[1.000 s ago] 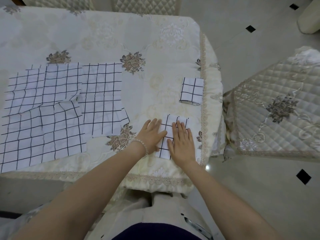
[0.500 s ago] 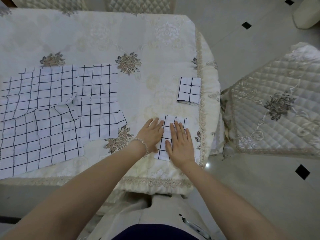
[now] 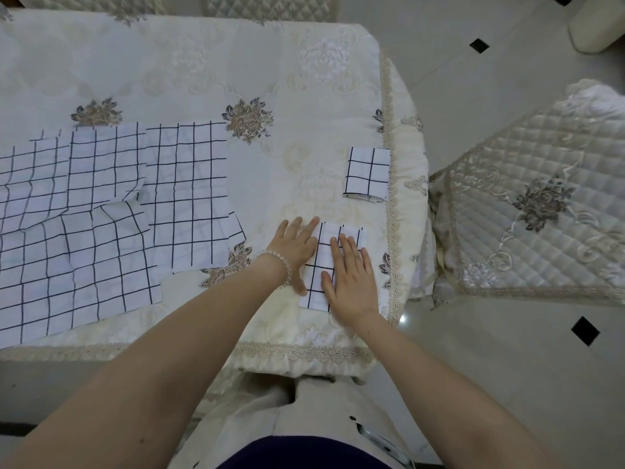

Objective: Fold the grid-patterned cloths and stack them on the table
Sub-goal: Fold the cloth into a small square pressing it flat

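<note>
Near the table's (image 3: 304, 96) front right corner, a half-folded cloth (image 3: 321, 262) lies flat under both palms. The right hand (image 3: 351, 279) is spread wide on top of it, fingers straight and pressing. The left hand (image 3: 296, 247) lies flat just beside it, fingers straight, with its thumb side touching the cloth's left edge. Neither hand is gripping anything.

Further back along the right edge sits a folded cloth (image 3: 367, 172), small and squared off, apart from the one being worked. Toward the left edge, several open cloths (image 3: 111, 211) overlap one another, wrinkled and unfolded.

These look thin, light and limp. They hold a crease only if pressed, and the layers would probably slide on each other and on the smooth tablecloth. I would take the pressed one by its two front corners, pinching all layers together, then lift low so it does not fall open. Carried to the finished piece at the right edge, it should be laid down edge to edge rather than dropped.
</note>
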`<state>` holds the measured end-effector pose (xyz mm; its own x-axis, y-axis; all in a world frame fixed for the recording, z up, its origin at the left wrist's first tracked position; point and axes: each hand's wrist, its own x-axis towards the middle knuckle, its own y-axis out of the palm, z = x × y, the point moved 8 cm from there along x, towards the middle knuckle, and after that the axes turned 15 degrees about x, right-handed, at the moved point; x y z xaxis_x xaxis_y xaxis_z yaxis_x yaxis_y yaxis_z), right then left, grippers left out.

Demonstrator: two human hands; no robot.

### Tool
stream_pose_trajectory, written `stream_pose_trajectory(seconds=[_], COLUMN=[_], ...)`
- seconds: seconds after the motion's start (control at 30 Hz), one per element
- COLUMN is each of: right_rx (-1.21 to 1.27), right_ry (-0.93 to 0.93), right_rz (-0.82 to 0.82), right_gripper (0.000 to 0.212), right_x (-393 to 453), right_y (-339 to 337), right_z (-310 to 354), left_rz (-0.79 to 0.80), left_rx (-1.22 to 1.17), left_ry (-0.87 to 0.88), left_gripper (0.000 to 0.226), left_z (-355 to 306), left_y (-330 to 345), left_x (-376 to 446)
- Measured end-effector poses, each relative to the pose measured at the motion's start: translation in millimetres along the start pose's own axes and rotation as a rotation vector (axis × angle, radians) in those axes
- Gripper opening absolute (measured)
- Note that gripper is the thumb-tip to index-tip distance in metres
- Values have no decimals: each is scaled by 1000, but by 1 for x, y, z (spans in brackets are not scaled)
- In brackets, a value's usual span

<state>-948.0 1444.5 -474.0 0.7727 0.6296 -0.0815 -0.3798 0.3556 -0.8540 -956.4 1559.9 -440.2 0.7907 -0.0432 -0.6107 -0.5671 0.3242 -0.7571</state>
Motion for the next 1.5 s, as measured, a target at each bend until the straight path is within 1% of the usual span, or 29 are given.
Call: stream_pose_trajectory(seconds=[0.07,0.2,0.3,0.4,0.5,0.6,0.67,0.73,0.77,0.8,0.83,0.87,0.93,1.03,1.07,1.17,1.2,1.37,1.5], right_rx=[-6,-5,5,-1,-16,-16,-3,2,6,10,9,3,-6,23,24,31,26,-28,48], right_ry=[2,-6,-11,-13,-2,7,13,3,-5,-9,-11,-14,-24,-26,-37,-89,-108,-100,-125], right_rz=[5,5,-5,-2,14,27,38,30,17,9,11,13,13,25,14,-13,-3,95,73], right_gripper=[65,66,66,66,65,65,64,63,62,61,61,61,62,62,61,58,58,59,59], right_x=[0,1,0,1,0,1,1,-2,-5,-9,-13,-17,-18,-17,-18,-24,-28,-42,-42], right_y=[0,0,-1,0,0,0,-1,-3,-6,-8,-8,-8,-9,-11,-14,-28,-29,-13,-24], right_z=[0,0,-1,1,0,1,2,1,-1,-4,-8,-10,-9,-8,-7,-1,1,-11,-1], left_rz=[-49,-193,-183,-170,-123,-155,-186,-325,-407,-455,-485,-486,-510,-540,-551,-582,-572,-571,-577], left_rx=[-16,-52,-125,-9,75,159,199,220,234,204,152,102,85,85,75,59,73,56,83], left_ry=[-3,-22,-19,5,3,-10,5,54,59,70,68,48,3,13,22,120,153,130,129], left_gripper=[99,103,96,97,99,96,87,71,60,50,46,47,49,56,52,27,24,33,30], left_z=[3,6,3,2,-2,-6,-11,-23,-30,-35,-38,-38,-38,-40,-40,-51,-57,-64,-67], left_y=[-2,9,27,27,28,26,23,20,20,22,24,28,28,20,17,20,26,41,41], left_x=[-3,-18,-27,-25,-24,-26,-33,-45,-51,-56,-59,-59,-60,-64,-67,-78,-80,-77,-76])
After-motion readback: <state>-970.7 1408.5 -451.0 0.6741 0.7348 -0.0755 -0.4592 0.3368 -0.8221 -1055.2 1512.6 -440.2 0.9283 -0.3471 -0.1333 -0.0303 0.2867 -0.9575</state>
